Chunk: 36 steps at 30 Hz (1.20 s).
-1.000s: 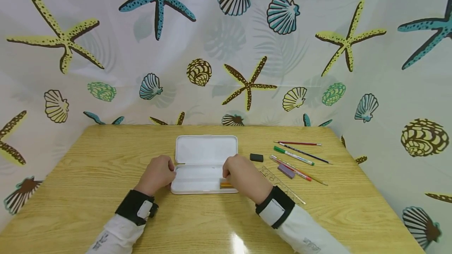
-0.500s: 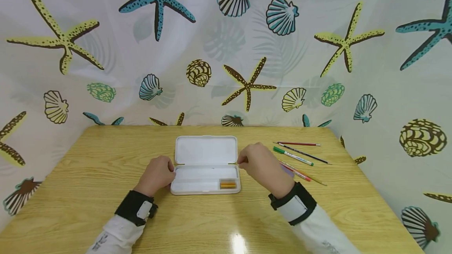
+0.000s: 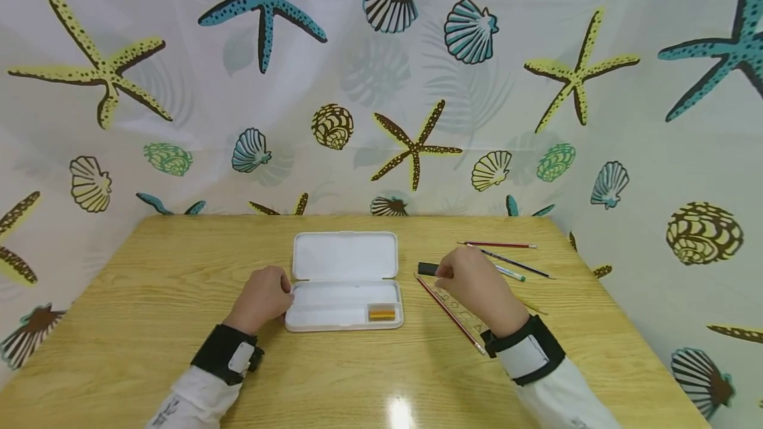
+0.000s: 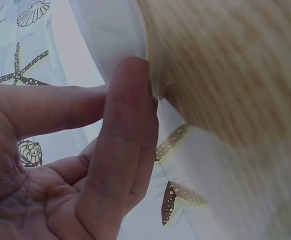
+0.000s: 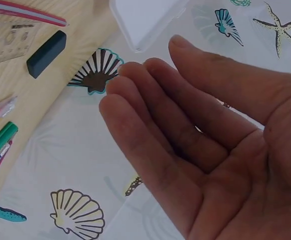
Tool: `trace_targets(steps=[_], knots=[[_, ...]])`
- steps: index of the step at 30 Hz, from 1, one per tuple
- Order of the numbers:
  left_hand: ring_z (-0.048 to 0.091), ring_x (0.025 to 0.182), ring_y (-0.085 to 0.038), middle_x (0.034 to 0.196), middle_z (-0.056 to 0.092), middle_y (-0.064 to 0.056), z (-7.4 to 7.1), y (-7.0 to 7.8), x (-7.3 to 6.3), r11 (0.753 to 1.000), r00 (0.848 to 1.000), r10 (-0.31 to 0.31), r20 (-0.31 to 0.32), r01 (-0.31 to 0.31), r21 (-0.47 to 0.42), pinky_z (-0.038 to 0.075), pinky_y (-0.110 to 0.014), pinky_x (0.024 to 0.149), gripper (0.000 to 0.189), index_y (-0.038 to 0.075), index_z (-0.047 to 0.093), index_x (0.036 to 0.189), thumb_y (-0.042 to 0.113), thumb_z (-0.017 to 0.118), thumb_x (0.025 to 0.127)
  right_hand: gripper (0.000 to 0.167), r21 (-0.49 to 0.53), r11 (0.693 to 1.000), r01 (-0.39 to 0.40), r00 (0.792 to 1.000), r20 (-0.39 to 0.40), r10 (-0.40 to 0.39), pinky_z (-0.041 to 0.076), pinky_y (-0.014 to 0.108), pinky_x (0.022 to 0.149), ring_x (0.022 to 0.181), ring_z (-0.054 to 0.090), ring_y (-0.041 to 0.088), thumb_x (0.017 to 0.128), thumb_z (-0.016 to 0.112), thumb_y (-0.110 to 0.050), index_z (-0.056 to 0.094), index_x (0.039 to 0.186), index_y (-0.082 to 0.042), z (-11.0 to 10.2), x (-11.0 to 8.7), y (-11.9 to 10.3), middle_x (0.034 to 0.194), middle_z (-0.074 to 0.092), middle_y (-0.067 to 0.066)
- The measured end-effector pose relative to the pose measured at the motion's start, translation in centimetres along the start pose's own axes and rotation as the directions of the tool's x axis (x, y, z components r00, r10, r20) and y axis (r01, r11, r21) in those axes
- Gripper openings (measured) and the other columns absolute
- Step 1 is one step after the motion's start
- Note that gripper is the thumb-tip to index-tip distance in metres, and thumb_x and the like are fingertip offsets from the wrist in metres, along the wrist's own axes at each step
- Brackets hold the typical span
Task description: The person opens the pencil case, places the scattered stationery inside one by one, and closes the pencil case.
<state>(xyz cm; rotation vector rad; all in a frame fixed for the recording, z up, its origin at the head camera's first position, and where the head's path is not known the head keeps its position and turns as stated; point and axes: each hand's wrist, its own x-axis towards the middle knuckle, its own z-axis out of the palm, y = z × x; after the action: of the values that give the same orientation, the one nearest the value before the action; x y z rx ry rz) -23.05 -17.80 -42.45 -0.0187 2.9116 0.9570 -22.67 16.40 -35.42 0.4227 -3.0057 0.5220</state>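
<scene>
My left hand pinches the left end of a white pencil case, which lies with its lid tipped back. In the left wrist view, thumb and fingertips meet at the case's edge. Small orange pieces sit in the case's front right compartment. Over to the right, my right hand hovers above the stationery, beside a black eraser. The right wrist view has its fingers relaxed and the palm bare. A red pencil lies along a clear ruler, partly under that hand.
Behind the right hand lie another red pencil, a dark pencil and a green-capped marker. A yellow pencil pokes out beside the wrist. A patterned cloth stands along the back and sides of the wooden table.
My right hand has moved right, from over the case's small compartment to above the stationery. The red pencil and ruler now show beside it. My left hand has stayed at the case.
</scene>
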Motion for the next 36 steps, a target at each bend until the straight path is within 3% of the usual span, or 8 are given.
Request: trace_targets(steps=[15,36], knots=[[0.058,0.054,-0.018,0.072,0.060,-0.012,0.0,-0.2,0.1,1.000,1.000,0.004,-0.001,-0.004,-0.012,0.044,-0.027,0.051,0.005,-0.001,0.060,0.083,0.002,0.064,0.082,0.003,0.098,0.992,-0.080,0.993,0.091,0.071,0.054,0.033,0.065,0.071,0.065,0.015,0.078,0.080,-0.006,0.078,0.081,-0.006,4.0,1.4,2.9,0.079,0.074,0.004],[0.057,0.058,-0.019,0.074,0.060,-0.012,0.1,-0.2,0.1,1.000,1.000,-0.007,0.011,0.007,-0.008,0.044,-0.027,0.052,0.006,-0.001,0.060,0.085,0.003,0.064,0.083,0.011,0.075,0.986,-0.148,0.986,0.094,0.141,0.044,0.026,0.055,0.062,0.057,0.013,0.073,0.085,-0.008,0.074,0.070,-0.009,5.5,1.8,3.4,0.069,0.068,0.001]])
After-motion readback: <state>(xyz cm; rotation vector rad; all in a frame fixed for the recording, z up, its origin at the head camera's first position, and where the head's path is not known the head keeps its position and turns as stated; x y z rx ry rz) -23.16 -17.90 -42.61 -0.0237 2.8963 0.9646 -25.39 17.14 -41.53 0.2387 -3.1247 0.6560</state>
